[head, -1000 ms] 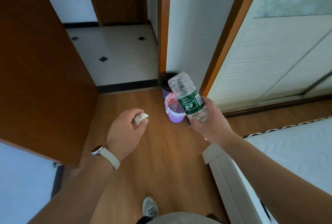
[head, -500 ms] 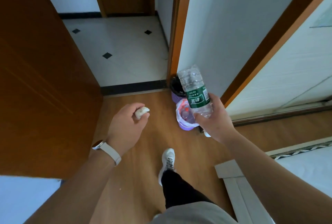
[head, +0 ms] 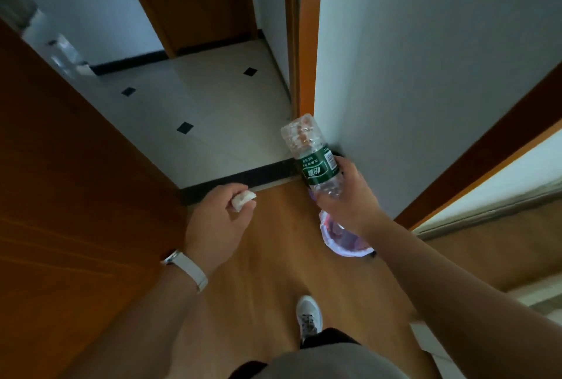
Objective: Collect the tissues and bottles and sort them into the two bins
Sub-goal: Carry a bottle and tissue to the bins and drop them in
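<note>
A home: a wooden door stands open between a wood-plank floor and a diamond-tiled hallway.

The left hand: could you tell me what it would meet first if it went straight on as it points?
The way looks free: the left hand, gripping the tissue, points over the black threshold toward the tiled floor; depth is unclear.

Left hand: the wrist carries a flat, smooth white strap, with a silver-edged watch case at its 10 o'clock end. Left forearm and right forearm are bare. Frame 6 o'clock: one light grey sneaker with grey laces, and a dark trouser leg on its 6 o'clock side. Bottom edge: plain grey garment, blurred, kind not determinable.
</note>
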A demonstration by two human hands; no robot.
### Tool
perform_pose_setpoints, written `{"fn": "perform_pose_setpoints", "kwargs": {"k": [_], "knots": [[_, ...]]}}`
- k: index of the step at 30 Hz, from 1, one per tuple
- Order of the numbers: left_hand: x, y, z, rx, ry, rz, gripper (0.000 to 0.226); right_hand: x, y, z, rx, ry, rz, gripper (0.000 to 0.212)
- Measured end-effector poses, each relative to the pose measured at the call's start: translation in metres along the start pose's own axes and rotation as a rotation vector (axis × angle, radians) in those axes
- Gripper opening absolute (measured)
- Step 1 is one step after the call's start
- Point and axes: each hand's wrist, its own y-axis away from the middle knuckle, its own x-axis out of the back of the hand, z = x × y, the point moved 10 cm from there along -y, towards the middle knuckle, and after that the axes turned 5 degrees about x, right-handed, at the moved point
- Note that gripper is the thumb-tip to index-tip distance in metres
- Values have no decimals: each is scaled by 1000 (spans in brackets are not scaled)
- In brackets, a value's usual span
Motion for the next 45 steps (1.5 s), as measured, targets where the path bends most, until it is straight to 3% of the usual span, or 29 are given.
{"fn": "perform_pose_setpoints", "kwargs": {"k": [11, 15, 23, 30, 37, 45], "knots": [[-30, -100, 38, -223, 75, -172, 32, 31, -34, 30, -151, 106, 173, 79], [-42, -144, 29, -301, 77, -246, 30, 26, -40, 36, -238, 153, 255, 72], [-31, -235, 19, -570, 96, -368, 25, 10, -49, 29, -473, 137, 580, 76], [-19, -299, 2, -637, 101, -464, 21, -33, -54, -3, -534, 169, 685, 74], [-74, -314, 31, -732, 85, -641, 20, -39, -20, 5, -652, 167, 816, 75], [-151, -339, 84, -771, 2, -741, 20, -25, -41, 56, -742, 105, 844, 77]]}}
